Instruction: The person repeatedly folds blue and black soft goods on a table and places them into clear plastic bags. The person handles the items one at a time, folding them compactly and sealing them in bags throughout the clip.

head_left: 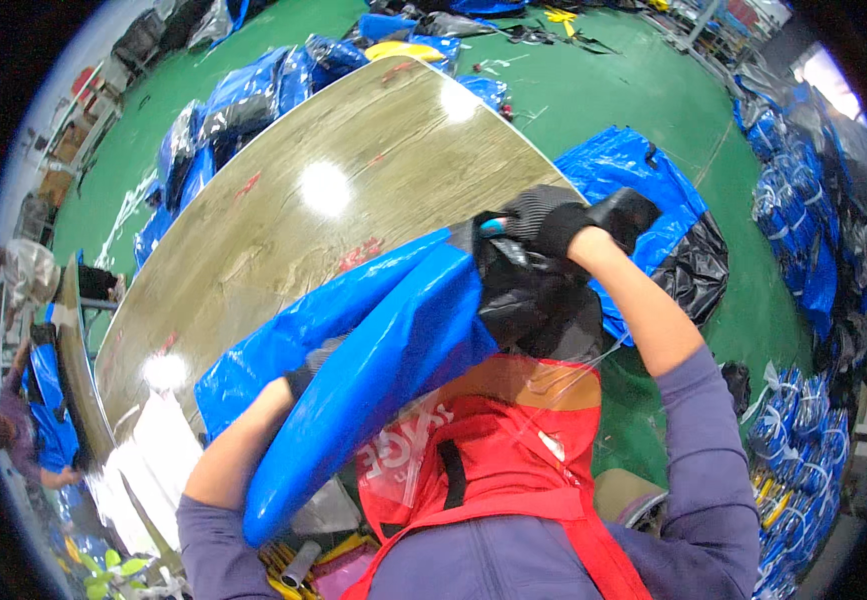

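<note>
A glossy blue bag (pixel 393 315) with a black end lies bunched across the near right part of the wood-patterned table (pixel 243 220). My right hand (pixel 545 222), in a grey and black glove, is closed on the bag's black end (pixel 528 285). A small turquoise bit shows at its fingertips. My left hand (pixel 321 362), gloved in grey, reaches in between the bag's blue folds, and its fingers are hidden there. Beyond my right hand, another blue and black bag (pixel 633 165) hangs at the table's right edge.
Blue bags (pixel 253 90) are heaped along the table's far left edge. Tied blue bundles (pixel 798 430) stand at the right on the green floor (pixel 643 90). At the far left, a co-worker's hand (pixel 58 478) is by another blue piece. A red apron (pixel 493 450) covers my front.
</note>
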Motion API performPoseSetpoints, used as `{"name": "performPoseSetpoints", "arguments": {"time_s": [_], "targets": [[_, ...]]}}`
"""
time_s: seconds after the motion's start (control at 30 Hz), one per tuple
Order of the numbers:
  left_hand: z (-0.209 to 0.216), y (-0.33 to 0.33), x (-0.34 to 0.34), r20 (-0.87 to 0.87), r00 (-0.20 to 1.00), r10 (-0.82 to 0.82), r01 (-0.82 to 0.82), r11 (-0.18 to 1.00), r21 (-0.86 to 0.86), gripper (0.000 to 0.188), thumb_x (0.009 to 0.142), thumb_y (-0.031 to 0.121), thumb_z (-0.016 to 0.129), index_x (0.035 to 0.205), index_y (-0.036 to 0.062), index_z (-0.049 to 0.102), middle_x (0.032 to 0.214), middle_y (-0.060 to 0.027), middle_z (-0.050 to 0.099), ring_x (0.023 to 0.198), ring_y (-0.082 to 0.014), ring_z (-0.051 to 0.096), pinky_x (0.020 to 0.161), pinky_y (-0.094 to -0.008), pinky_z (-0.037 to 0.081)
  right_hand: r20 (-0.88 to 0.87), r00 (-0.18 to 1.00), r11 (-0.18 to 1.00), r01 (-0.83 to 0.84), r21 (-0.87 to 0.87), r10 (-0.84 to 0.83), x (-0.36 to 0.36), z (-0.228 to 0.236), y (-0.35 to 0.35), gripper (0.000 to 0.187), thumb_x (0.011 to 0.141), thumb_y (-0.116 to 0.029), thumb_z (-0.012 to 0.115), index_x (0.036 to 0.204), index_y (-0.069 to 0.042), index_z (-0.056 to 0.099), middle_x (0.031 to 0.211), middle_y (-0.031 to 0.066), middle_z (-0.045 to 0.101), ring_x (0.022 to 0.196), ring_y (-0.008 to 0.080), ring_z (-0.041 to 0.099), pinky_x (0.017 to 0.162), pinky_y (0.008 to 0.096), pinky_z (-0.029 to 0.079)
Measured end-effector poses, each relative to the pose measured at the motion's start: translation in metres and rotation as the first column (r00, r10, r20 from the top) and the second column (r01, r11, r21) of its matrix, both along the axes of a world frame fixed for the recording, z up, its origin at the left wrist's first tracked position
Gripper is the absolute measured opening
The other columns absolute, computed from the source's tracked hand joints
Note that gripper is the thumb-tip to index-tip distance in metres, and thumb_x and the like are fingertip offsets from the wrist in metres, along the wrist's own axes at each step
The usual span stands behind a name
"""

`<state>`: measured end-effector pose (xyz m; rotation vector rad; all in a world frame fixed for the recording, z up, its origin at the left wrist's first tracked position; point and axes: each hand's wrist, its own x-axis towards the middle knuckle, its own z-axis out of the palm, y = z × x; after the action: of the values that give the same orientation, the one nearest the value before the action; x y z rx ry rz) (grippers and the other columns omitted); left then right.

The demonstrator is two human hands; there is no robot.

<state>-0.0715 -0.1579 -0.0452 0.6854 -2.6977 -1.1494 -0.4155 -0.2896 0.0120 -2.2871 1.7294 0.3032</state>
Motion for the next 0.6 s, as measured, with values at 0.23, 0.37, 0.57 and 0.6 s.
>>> {"name": "performPoseSetpoints", "arguments": {"time_s": [0.23,0.37,0.57,0.6], "targets": [[0.053,0.117,0.186,0.186,0.222,0.957,-0.239,-0.131,0.962,0.038,0.092,0.027,0.061,0.116,-0.0017,0.061,0.107,-0.01,0.067,0.093,-0.0169,0.063,0.086,-0.0318,0.05,-0.064,0.998,0.998,0.011,0.057,-0.007,0.002,-0.005,-0.001,0.057,0.085,-0.06,0.05,0.1,-0.009,0.071,0.101,0.0178,0.068,0.095,0.0353,0.066,0.082,0.0465,0.051],[0.007,0.197,0.228,-0.15,0.068,0.986,-0.841,0.137,0.523,0.043,0.095,0.032,0.055,0.123,-0.0007,0.055,0.115,-0.0099,0.062,0.102,-0.0212,0.058,0.088,-0.0353,0.049,-0.106,0.991,0.993,0.085,0.083,-0.076,0.011,-0.007,-0.001,0.059,0.084,-0.063,0.048,0.102,-0.011,0.071,0.1,0.0169,0.068,0.095,0.0346,0.066,0.084,0.0458,0.05],[-0.03,0.2,0.168,-0.565,-0.372,0.736,-0.899,-0.134,0.417,0.046,0.097,0.035,0.049,0.125,-0.0004,0.053,0.116,-0.0111,0.06,0.099,-0.0233,0.057,0.084,-0.0356,0.048,0.001,0.998,0.997,0.067,0.024,-0.067,0.008,-0.012,0.008,0.055,0.09,-0.057,0.043,0.102,-0.011,0.07,0.103,0.0181,0.067,0.096,0.0368,0.063,0.084,0.0461,0.048],[-0.03,0.188,0.167,-0.589,-0.407,0.698,-0.897,-0.184,0.403,0.046,0.098,0.036,0.047,0.124,-0.0006,0.053,0.113,-0.0121,0.061,0.095,-0.0233,0.057,0.08,-0.0355,0.048,-0.006,0.998,0.998,0.067,-0.019,-0.067,0.008,-0.012,0.01,0.054,0.09,-0.058,0.043,0.1,-0.012,0.07,0.1,0.017,0.067,0.095,0.0359,0.064,0.082,0.0464,0.049]]}}
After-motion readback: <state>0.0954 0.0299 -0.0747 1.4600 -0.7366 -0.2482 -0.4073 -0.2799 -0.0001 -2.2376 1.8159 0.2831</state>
